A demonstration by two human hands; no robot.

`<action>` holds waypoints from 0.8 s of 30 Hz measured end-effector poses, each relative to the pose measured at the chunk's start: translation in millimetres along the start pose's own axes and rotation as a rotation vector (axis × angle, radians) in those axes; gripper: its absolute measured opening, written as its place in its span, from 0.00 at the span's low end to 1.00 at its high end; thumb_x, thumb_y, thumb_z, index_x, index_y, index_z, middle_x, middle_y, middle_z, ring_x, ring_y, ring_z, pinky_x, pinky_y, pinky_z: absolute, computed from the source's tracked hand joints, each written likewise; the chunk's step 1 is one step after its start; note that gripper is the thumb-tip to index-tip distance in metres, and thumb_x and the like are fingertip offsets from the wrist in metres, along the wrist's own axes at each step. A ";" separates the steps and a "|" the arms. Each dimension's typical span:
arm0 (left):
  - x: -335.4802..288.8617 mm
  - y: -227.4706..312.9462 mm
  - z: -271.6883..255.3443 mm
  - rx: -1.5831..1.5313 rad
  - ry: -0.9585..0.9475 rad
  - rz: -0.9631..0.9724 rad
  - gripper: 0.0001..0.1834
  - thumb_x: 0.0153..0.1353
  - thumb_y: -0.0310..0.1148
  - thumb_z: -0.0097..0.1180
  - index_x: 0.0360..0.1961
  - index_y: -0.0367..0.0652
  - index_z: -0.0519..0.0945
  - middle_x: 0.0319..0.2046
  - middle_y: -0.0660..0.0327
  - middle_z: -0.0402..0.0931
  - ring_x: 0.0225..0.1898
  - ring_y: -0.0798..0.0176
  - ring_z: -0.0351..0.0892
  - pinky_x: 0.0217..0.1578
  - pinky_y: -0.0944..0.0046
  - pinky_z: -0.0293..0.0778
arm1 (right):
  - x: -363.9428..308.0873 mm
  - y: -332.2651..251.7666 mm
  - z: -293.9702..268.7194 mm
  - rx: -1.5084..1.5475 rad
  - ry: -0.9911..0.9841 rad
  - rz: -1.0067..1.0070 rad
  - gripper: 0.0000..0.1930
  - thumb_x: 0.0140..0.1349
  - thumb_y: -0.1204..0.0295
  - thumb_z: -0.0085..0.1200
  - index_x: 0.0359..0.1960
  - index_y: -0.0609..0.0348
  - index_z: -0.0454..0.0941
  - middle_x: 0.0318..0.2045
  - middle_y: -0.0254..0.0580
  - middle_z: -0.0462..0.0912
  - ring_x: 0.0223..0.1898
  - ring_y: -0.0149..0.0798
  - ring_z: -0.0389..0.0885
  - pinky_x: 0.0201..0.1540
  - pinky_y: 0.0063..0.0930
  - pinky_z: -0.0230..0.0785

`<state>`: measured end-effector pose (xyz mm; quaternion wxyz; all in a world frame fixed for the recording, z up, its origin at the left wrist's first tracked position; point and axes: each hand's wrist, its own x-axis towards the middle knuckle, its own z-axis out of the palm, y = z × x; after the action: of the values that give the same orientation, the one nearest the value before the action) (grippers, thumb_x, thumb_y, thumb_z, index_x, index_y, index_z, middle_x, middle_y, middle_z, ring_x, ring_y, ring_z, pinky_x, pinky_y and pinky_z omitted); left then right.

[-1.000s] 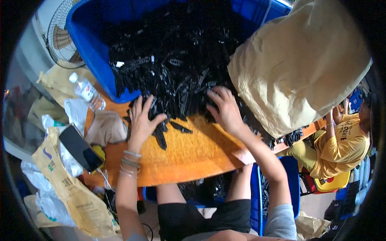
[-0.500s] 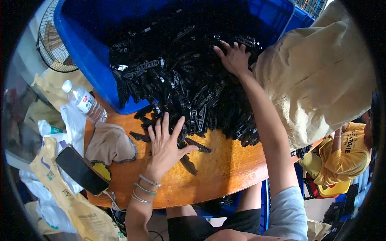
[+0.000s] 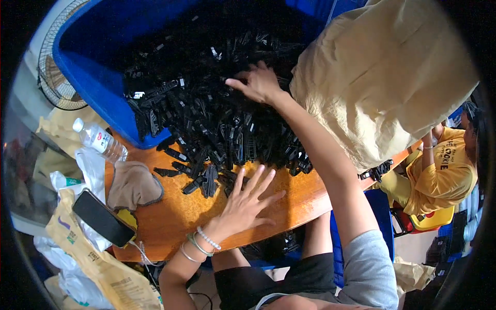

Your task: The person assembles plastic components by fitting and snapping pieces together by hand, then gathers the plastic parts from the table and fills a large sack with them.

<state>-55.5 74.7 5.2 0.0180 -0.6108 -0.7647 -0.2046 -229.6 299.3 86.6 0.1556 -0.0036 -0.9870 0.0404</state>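
Observation:
A big heap of small black plastic parts [image 3: 206, 113] spills out of a tipped blue bin [image 3: 85, 77] onto the orange-brown tabletop [image 3: 175, 227]. My right hand [image 3: 260, 85] reaches into the heap at the bin's mouth. Its thumb points left and its fingers are spread on the parts, some fingertips lost among them. Close to the table's near edge, my left hand [image 3: 245, 204] lies over the wood with fingers stretched apart, just short of the heap's near edge. Neither hand shows a part in its grasp.
On the left are a plastic bottle [image 3: 101, 140], a brown cloth [image 3: 134, 185], a phone [image 3: 103, 218] and bags, with a fan [image 3: 59, 72] behind. A large beige sheet [image 3: 387, 88] bulges at right. Beyond it sits a person in a yellow shirt [image 3: 448, 165].
My right hand has moved left across the heap. My left hand has drawn back toward the near edge and right, away from the parts. The view has shifted slightly.

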 end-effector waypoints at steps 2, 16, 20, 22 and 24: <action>8.0 -0.7 -2.6 0.074 -0.050 0.036 0.42 0.45 0.51 0.67 0.64 0.65 0.67 0.72 0.51 0.41 0.73 0.43 0.35 0.67 0.32 0.35 | -3.0 -8.5 4.0 0.045 -0.034 -0.014 0.39 0.57 0.28 0.31 0.49 0.41 0.82 0.55 0.54 0.73 0.60 0.59 0.64 0.62 0.53 0.58; 35.9 0.5 11.6 0.255 0.086 0.193 0.32 0.58 0.57 0.50 0.61 0.54 0.71 0.67 0.52 0.57 0.71 0.47 0.47 0.67 0.36 0.41 | -46.3 -47.2 13.4 -0.031 -0.076 -0.171 0.39 0.56 0.28 0.32 0.40 0.44 0.86 0.54 0.51 0.73 0.58 0.49 0.66 0.56 0.57 0.59; 45.6 -0.5 25.7 0.255 0.132 0.205 0.32 0.59 0.57 0.49 0.61 0.54 0.71 0.65 0.52 0.60 0.70 0.45 0.48 0.67 0.35 0.40 | -64.0 -55.0 15.3 -0.017 -0.102 -0.210 0.36 0.57 0.30 0.35 0.46 0.42 0.84 0.52 0.51 0.74 0.59 0.48 0.65 0.55 0.54 0.57; 46.7 -2.7 29.9 0.201 0.148 0.194 0.32 0.59 0.56 0.49 0.61 0.54 0.71 0.64 0.52 0.61 0.69 0.44 0.49 0.67 0.35 0.39 | -68.7 -54.6 14.4 0.007 -0.090 -0.231 0.36 0.58 0.31 0.36 0.48 0.43 0.83 0.50 0.53 0.75 0.57 0.49 0.67 0.54 0.50 0.58; 47.0 -5.0 29.5 0.250 0.127 0.174 0.31 0.60 0.56 0.49 0.62 0.55 0.71 0.64 0.52 0.61 0.69 0.44 0.49 0.67 0.35 0.37 | -75.5 -56.1 13.5 0.036 -0.081 -0.252 0.35 0.58 0.32 0.38 0.49 0.44 0.82 0.48 0.54 0.75 0.56 0.49 0.68 0.52 0.47 0.59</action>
<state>-65.5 127.3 -10.2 0.1597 -0.6536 -0.7257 -0.1438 -161.6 240.8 55.2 0.1193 0.1250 -0.9842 0.0383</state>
